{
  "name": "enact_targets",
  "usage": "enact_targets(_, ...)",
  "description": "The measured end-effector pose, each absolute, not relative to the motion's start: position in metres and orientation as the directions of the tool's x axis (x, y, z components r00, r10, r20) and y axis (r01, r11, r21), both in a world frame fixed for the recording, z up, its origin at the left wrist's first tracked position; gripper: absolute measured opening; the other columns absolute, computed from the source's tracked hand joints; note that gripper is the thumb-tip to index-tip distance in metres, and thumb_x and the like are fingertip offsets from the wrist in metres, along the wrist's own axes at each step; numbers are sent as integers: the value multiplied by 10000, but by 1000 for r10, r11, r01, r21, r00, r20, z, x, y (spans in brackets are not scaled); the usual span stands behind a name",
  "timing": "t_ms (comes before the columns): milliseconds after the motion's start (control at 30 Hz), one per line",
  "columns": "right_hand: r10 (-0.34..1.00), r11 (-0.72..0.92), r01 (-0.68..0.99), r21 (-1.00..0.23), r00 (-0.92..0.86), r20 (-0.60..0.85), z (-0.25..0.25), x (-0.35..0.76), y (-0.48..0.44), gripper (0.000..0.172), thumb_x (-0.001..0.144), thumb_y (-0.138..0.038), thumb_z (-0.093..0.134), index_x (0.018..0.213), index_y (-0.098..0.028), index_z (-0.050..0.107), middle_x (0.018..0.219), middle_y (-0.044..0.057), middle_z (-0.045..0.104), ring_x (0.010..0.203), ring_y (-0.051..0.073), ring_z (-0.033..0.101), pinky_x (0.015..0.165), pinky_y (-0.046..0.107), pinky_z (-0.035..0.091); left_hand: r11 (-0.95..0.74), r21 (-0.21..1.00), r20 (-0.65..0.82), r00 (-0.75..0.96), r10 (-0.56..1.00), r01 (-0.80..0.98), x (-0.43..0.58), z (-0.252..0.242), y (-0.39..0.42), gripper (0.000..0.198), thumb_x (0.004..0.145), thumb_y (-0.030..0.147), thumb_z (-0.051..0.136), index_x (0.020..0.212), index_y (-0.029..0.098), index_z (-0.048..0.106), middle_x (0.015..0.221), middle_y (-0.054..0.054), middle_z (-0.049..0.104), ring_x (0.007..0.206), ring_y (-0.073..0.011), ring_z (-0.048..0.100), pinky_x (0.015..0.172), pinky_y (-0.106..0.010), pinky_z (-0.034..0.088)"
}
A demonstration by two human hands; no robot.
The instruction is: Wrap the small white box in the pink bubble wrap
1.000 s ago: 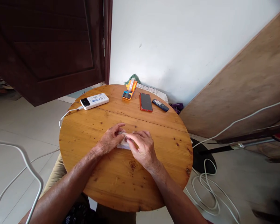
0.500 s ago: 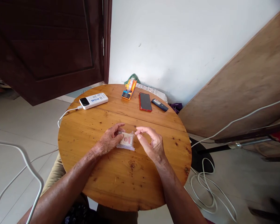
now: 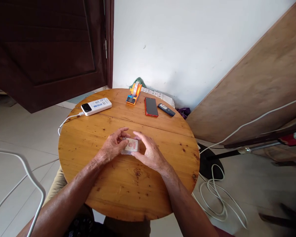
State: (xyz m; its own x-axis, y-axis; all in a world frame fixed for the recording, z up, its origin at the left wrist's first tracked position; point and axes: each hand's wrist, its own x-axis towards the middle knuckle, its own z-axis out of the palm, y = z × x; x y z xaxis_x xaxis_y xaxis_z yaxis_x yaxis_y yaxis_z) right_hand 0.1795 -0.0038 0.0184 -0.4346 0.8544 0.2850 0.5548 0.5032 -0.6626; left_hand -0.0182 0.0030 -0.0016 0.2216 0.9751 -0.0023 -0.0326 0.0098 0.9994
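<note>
A small clear plastic packet (image 3: pixel 131 146) with a pale red-printed label lies flat in the middle of the round wooden table (image 3: pixel 93 184). My left hand (image 3: pixel 111 146) grips its left edge between thumb and fingers. My right hand (image 3: pixel 149 152) holds its right edge, with the fingers curled over the packet's end. Part of the packet is hidden under the fingers of both hands.
At the table's far side lie a white power bank (image 3: pixel 96 106) with a cable, an orange tape dispenser (image 3: pixel 134 93), a red-cased phone (image 3: pixel 151 106) and a small dark device (image 3: pixel 166 109). White cables (image 3: pixel 217 200) coil on the floor at right. A wooden board (image 3: pixel 256 79) leans against the wall.
My right hand lifted off the packet half a second ago, then came back onto its right edge. The left hand stayed on the packet throughout.
</note>
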Motion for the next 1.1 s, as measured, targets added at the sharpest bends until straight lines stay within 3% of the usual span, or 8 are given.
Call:
enact_targets(200,887,462,569,-680,-289,360,9,183,4,677,779,-168,681,1411,-263,459,1283,92,650,1180,278,611,1039,473,454,-115,993,116,33,993,-36,-20,-5,7,623,746,411,726,1289,147,572,1268,-151,650,1157,-262,595,917,-364,494)
enact_targets(500,904,427,651,-628,-320,284,12,188,5,727,778,-236,698,1447,-256,413,1414,114,570,1295,315,534,1093,537,395,-111,990,109,22,994,85,-16,-11,7,521,744,369,686,1210,140,633,1177,-135,711,1112,-260,642,901,-379,523)
enact_targets(767,844,531,601,-597,-313,436,14,190,7,373,817,-239,663,1187,-260,620,1328,89,627,1231,281,582,1054,493,438,-70,993,67,37,997,91,-13,-7,7,407,736,312,628,1097,130,674,1093,-119,729,991,-227,684,849,-349,558)
enact_targets(1100,772,598,602,-528,-255,583,5,181,10,154,867,-199,641,1002,-256,687,1176,74,699,1091,247,656,963,434,492,-141,954,140,22,990,263,-6,-8,3,401,741,314,651,1106,153,689,867,-43,652,758,-156,617,708,-292,519)
